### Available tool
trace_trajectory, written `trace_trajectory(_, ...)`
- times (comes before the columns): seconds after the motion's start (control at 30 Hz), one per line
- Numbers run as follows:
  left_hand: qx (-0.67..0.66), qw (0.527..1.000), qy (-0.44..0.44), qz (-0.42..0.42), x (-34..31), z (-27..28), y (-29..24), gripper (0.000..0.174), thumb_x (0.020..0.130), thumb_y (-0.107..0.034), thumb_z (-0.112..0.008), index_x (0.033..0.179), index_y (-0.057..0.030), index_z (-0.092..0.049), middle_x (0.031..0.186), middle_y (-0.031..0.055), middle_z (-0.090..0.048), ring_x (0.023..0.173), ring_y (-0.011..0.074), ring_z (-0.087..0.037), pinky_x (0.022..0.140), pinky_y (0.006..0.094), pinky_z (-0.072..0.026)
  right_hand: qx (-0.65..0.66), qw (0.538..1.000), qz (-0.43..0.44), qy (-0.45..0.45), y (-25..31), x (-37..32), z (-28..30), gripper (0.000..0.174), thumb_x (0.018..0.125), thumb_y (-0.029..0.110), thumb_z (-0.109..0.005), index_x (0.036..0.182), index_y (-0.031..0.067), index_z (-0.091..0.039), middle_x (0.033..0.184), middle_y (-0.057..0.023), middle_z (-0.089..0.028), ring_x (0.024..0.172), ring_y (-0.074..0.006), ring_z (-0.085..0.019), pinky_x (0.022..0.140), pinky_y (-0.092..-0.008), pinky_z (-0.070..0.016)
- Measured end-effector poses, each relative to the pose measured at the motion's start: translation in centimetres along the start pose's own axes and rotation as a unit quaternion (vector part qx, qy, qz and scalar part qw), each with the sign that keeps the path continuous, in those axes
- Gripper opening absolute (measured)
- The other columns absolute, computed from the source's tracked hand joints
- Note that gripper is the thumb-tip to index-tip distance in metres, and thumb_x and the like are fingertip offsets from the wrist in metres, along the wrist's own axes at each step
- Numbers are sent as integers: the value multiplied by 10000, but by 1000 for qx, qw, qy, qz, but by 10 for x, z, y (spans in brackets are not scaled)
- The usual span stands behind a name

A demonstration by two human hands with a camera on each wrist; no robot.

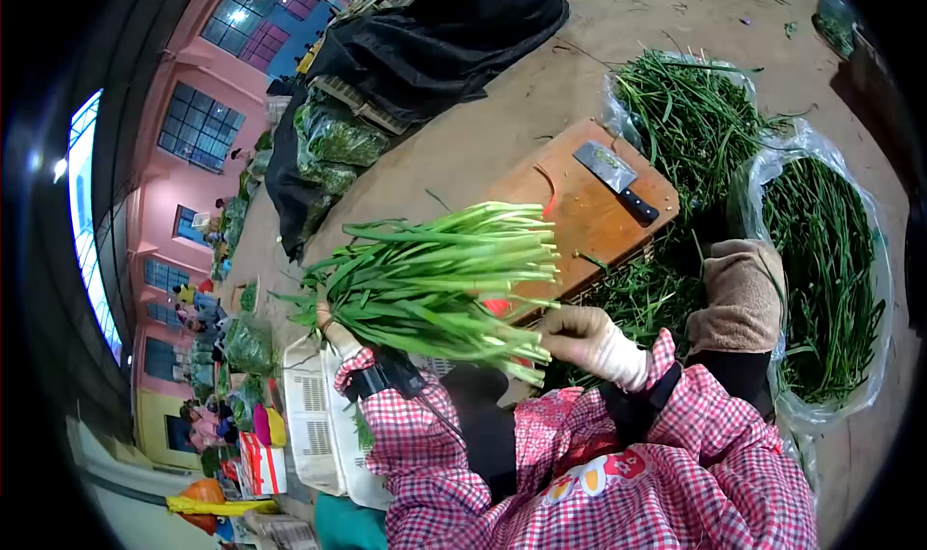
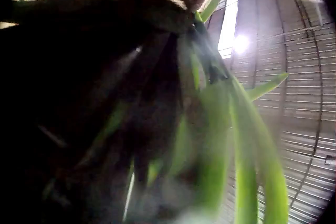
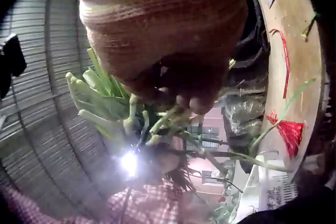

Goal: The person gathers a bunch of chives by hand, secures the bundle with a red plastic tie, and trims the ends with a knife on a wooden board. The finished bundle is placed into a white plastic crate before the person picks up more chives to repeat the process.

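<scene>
Near cutting board (image 1: 579, 224), chive bunch (image 1: 435, 280) crosswise, cut ends rightward, left hand (image 1: 335, 336) and right hand (image 1: 589, 342) gripping.

Readable text: none can be made out in any of the three views.
Red-and-white box (image 1: 263, 465): coloured printing is seen on its side in the head view, but it is too small and too blurred to be read.
Checked apron (image 1: 676, 492): a cartoon-like print (image 1: 591, 475) in white, red and orange is borne on the front; whether letters belong to it cannot be told.
Cleaver (image 1: 610, 171): a faint mark is seen on the blade, but it cannot be read as a brand or a number.
Wrist views: everything shown is blurred or dark, so nothing written can be told.
</scene>
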State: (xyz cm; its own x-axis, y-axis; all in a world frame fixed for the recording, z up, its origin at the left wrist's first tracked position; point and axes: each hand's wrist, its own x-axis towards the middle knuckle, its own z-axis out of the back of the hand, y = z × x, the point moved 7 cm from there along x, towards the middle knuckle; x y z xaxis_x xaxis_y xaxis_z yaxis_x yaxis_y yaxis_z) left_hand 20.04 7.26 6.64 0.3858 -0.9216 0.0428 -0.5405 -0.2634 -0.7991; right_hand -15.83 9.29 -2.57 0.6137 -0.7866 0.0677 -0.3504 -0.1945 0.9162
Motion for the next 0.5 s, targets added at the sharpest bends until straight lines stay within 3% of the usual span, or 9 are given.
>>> trace_trajectory(0.07, 22, 998, 41, -35, 2, 10, -9, 437, 1003, -370, -456, 1228, -17, -580, 1192, 163, -637, 1066, 322, -620, 939, 509, -505, 21, 999, -10, 37, -6, -8, 4, 137, 871, 111, -673, 961, 9, -673, 888, -39, -674, 820, -97, -622, 727, -245, -514)
trace_trajectory(0.1, 34, 998, 46, -8, 2, 10, -11, 434, 1001, -382, -463, 1249, -41, -567, 1225, 167, -615, 1082, 325, -611, 941, 524, -498, 26, 998, 5, 48, -4, -11, 10, 146, 869, 114, -678, 970, 10, -676, 885, -40, -675, 823, -96, -621, 736, -246, -512)
trace_trajectory(0.17, -53, 992, 117, -13, 2, -4, -10, 407, 998, -380, -469, 1254, -77, -563, 1239, 162, -600, 1095, 324, -599, 946, 540, -487, -4, 999, 17, -50, -10, -10, 39, 170, 875, 111, -672, 1002, -2, -680, 909, -49, -683, 833, -95, -611, 763, -246, -503)
trace_trajectory(0.2, -4, 988, 127, 91, -4, -9, -13, 364, 984, -352, -502, 1239, -101, -573, 1206, 140, -608, 1086, 309, -596, 949, 551, -482, 13, 996, 12, -88, -8, -11, 52, 171, 878, 104, -665, 1008, -6, -678, 916, -47, -682, 827, -98, -609, 758, -246, -502)
trace_trajectory(0.27, -191, 915, 307, 180, -10, -48, -5, 353, 969, -336, -530, 1225, -98, -578, 1198, 133, -612, 1079, 295, -599, 947, 544, -489, 56, 988, 25, -140, 0, -8, 70, 187, 882, 95, -655, 1034, -13, -669, 926, -48, -679, 815, -104, -608, 750, -249, -502)
trace_trajectory(0.37, -161, 925, 320, 125, -3, -35, -14, 342, 943, -306, -573, 1203, -84, -591, 1174, 145, -634, 1053, 283, -619, 928, 529, -513, 60, 990, 23, -122, 18, -4, 74, 306, 881, 131, -656, 1141, -27, -624, 1001, -65, -667, 878, -126, -612, 804, -265, -502)
trace_trajectory(0.43, -40, 989, 138, 38, 6, -8, -23, 348, 935, -297, -580, 1200, -72, -591, 1151, 158, -646, 1038, 285, -627, 915, 521, -523, 15, 998, 7, -56, 28, -1, 61, 348, 887, 152, -649, 1180, -30, -607, 1032, -69, -662, 937, -132, -606, 863, -274, -485)
trace_trajectory(0.47, -47, 991, 121, -31, 1, -23, -22, 385, 905, -284, -613, 1199, -36, -581, 1128, 167, -655, 1034, 289, -632, 910, 513, -529, -19, 1000, -3, -21, 24, 3, 57, 386, 891, 178, -642, 1212, -32, -590, 1050, -72, -660, 973, -130, -598, 903, -282, -470)
trace_trajectory(0.5, -54, 987, 150, -24, -2, -38, -16, 365, 917, -294, -590, 1172, -33, -597, 1108, 149, -668, 1031, 275, -638, 918, 501, -523, 8, 1000, -6, 0, 13, 8, 54, 412, 894, 202, -636, 1230, -30, -579, 1040, -64, -657, 958, -118, -593, 887, -270, -470)
